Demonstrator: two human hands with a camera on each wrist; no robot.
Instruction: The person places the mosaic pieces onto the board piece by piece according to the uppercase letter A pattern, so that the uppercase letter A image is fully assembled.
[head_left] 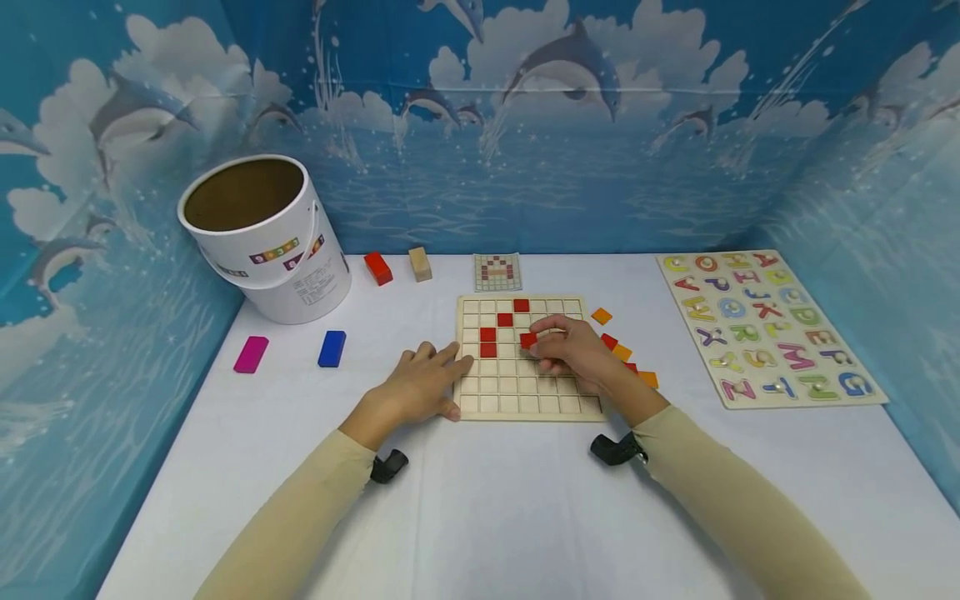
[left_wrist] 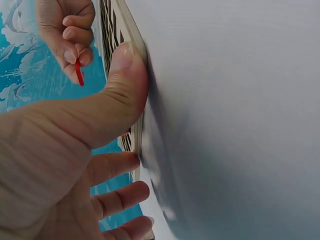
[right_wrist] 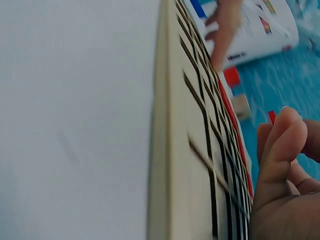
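The square-gridded board (head_left: 507, 405) lies mid-desk, its far edge just short of the picture card (head_left: 497, 272). White cloth stretches from its near edge to the bottom of the head view, the sleeves crossing at either side. On the left, room runs between the board and the blue block (head_left: 332, 348); on the right, loose red and orange tiles (head_left: 602, 317) crowd the edge, with a gap beyond them before the alphabet board (head_left: 772, 335).

The held red tile (head_left: 528, 341) is pinched between thumb and fingers of the right hand (head_left: 572, 352), raised over the board, right of four red tiles set in its squares. The left hand (head_left: 420, 385) is spread along the board's left edge, thumb at the near corner, fingertips touching the rim.

The board looks like pale wood, thin and flat, with dark grooves between squares. The tile is a thin, flat square. A white cylindrical bucket (head_left: 288, 293) stands far left, and a dolphin-print curtain (head_left: 525, 192) backs the desk (head_left: 480, 517).
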